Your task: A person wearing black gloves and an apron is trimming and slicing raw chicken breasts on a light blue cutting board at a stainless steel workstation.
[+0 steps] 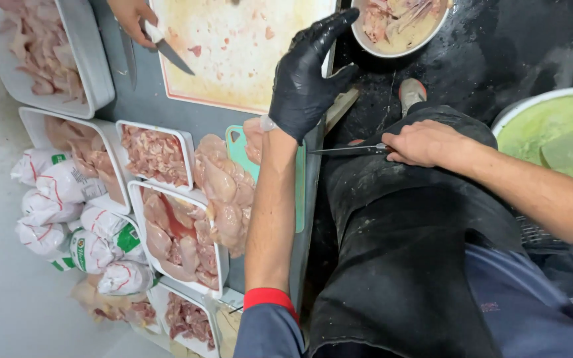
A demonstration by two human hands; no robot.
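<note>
the left hand (306,76), in a black glove, is spread open and braced on the edge of the worktop (147,99), fingers gripping nothing. the right hand (426,142), bare, is closed round the handle of a knife (349,150), blade pointing left toward the pile of raw chicken (223,192) on the green cutting board (241,149). risk here, i'd say: that blade sits near the gloved wrist and against the dark apron (399,232), and wet hands could let it slip. a second person's hand (130,16) holds another knife (170,56) at the big stained board (240,46). packaging: white trays of cut meat (157,154) lie left of the pile, and tied white bags (67,219) with red and green markings sit further left.
</note>
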